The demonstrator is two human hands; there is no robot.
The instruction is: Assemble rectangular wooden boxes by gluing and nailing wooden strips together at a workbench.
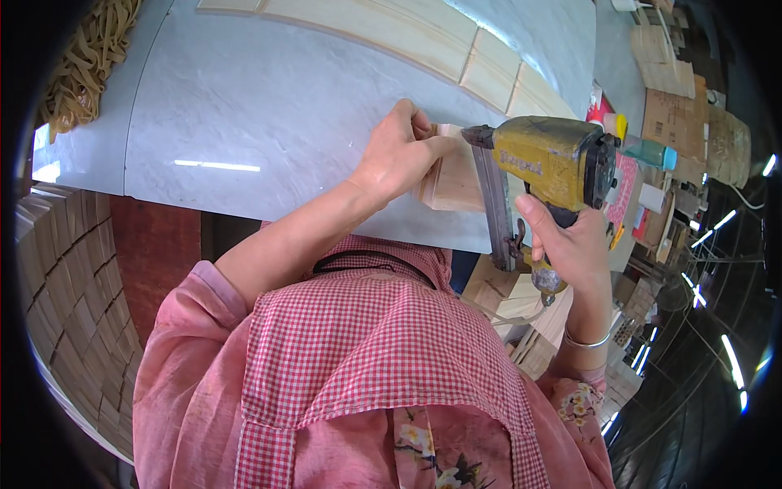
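Observation:
My right hand is wrapped round the grip of a yellow and black nail gun, its long magazine slanting down toward me. The gun's nose meets the far right corner of a small pale wooden box or frame near the table's front edge; whether it touches cannot be told. At the box's far left corner my left hand grips the wood between thumb and fingers. Part of the box is hidden behind the gun's magazine.
Flat pale wooden panels lie in a row along the far side of the grey marbled table. Brown bands are heaped at the far left. Stacked wooden pieces stand below left. A teal bottle and cardboard boxes are at right.

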